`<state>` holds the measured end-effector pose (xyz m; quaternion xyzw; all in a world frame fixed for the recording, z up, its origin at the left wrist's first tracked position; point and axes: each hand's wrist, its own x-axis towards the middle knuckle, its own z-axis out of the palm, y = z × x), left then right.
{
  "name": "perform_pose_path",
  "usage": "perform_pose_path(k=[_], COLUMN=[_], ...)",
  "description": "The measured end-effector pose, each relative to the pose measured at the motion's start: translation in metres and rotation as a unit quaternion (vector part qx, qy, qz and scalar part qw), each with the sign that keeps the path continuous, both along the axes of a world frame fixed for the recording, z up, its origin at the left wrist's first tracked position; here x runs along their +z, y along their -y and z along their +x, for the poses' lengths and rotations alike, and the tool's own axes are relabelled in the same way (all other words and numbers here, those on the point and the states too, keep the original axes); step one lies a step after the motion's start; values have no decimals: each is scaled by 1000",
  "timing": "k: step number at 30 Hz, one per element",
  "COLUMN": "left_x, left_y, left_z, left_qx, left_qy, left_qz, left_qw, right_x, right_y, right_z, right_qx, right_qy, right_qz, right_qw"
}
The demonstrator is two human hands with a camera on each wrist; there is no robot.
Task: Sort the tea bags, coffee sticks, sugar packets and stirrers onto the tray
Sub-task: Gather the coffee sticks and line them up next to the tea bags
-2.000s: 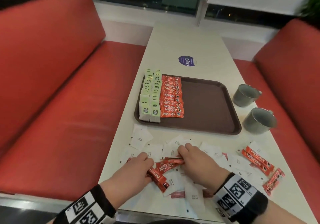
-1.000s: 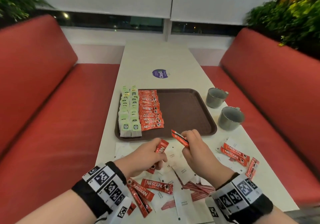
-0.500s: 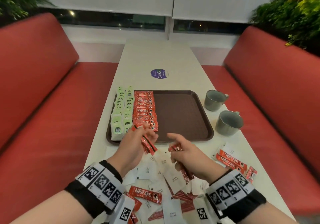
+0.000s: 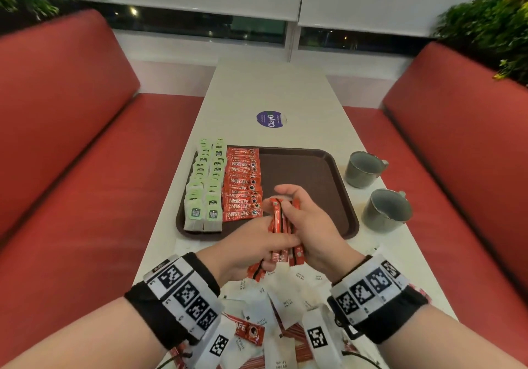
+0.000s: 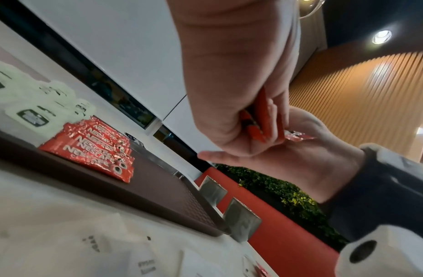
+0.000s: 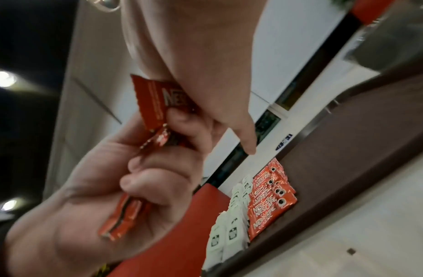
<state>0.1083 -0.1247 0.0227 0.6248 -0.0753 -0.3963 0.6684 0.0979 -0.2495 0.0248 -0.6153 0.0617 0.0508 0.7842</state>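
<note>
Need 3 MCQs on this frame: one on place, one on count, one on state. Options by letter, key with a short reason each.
1. Where do the green tea bags sit on the tray?
A. along its left edge
B. in its middle
C. along its right edge

2. How many grey mugs stand on the table to the right of the tray?
A. one
B. two
C. four

3. What is the state of the bundle of coffee sticks?
A. lying loose on the tray
B. held between both hands
C. dropped in a mug

Key:
1 A: the tea bags fill two columns at the left edge, with the laid-out coffee sticks just right of them.
2 B: a far mug and a near mug show.
3 B: the left hand and the right hand both grip the bundle above the tray's near edge.
</note>
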Motion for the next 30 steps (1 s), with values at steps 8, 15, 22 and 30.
perform_pose_path(k=[8,15,22,30], left_x=[-8,-9,6,7], left_y=[-25,-43,-63,-71], left_z=[8,7,7,1], left_qx=[109,107,103,142], left_qy=[70,-30,40,206], left_qz=[20,-43,2,155], left_qw=[991,993,994,956], right_x=[-12,-24,-25,-35], right_y=[-9,10,13,0], right_z=[-15,-7,-15,-14], right_qx=[-12,-126,-104,-42], right_qy=[87,456,579,415], right_qz=[-191,-523,-621,-602], right_qw=[978,709,518,681])
